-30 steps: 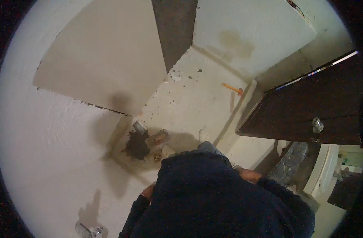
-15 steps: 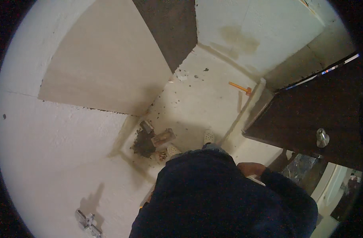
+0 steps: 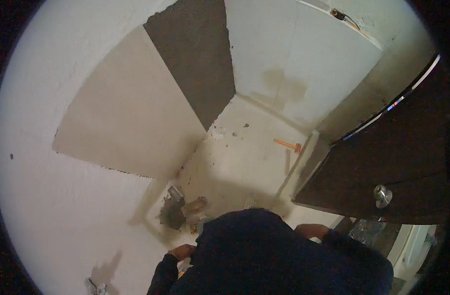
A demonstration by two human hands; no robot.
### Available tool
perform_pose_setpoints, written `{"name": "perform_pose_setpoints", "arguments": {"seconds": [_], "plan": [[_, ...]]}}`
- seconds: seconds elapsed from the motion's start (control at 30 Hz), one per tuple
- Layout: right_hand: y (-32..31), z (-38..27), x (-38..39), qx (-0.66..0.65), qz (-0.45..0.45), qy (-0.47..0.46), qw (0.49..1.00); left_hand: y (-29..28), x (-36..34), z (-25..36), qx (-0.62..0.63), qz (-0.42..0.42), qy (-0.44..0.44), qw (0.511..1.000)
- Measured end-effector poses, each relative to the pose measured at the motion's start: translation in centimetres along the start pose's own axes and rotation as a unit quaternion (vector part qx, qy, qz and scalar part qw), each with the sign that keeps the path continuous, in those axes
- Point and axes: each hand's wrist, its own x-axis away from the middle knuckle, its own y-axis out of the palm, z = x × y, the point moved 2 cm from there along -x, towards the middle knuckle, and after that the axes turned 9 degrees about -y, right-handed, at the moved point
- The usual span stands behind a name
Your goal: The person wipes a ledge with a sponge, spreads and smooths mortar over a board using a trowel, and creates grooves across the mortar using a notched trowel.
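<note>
At the left side of my dark-clad torso, my left hand [image 3: 184,251] is bent inward with its fingers drawn together. Its fingertips and anything in them are hidden against my clothing. Below it shows a small yellow-and-pale thing [image 3: 181,271], too blurred to name. My right hand [image 3: 311,230] curls in at the torso's other side, closed, its fingers out of sight behind the dark cloth. A sliver of a pale thing [image 3: 315,240] shows under that hand; its kind cannot be made out.
Grey mortar [image 3: 173,214] lies heaped on the floor beside a flat trowel-like tool [image 3: 194,206]. An orange mallet [image 3: 289,145] rests near the raised threshold. A large beige tile [image 3: 119,110] covers the left wall next to bare grey mortar [image 3: 195,59]. The dark door [image 3: 377,167] stands right.
My view has tilted up, so floor and walls sit lower in the picture. My left hand and sleeve have come into sight at the torso's left. The right hand stays near the torso.
</note>
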Motion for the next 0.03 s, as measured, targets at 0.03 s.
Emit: {"name": "perform_pose_setpoints", "arguments": {"seconds": [0.03], "plan": [[1.74, 1.97, 1.07, 0.004, 0.006, 0.001, 1.000, -1.39, -0.69, 0.41, 0.019, -0.041, -0.007, 0.999]]}}
